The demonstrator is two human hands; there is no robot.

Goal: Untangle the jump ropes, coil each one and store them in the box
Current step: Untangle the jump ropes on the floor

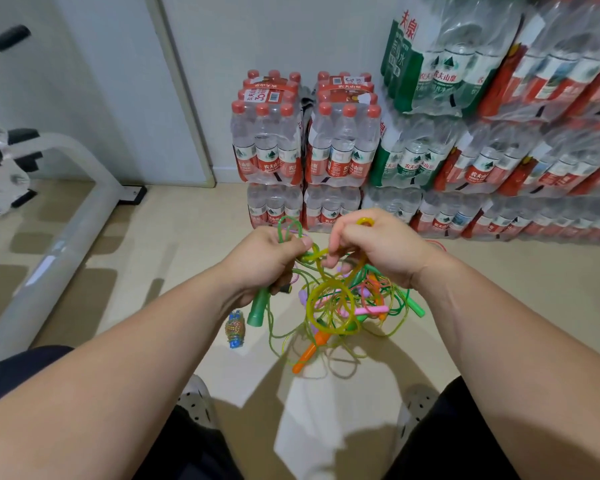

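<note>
There are two hands, the left hand and the right hand, one tangle of jump ropes showing one pink handle, two white shoes and one small patterned object.

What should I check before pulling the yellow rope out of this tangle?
1. Left hand grips the green handle: ok.
2. Right hand pinches the yellow rope: ok.
3. Yellow rope free of the tangle: not ok, it loops through other ropes.
4. Box within reach: cannot tell, none in view.
5. Small object on the floor apart from the ropes: ok.
</note>
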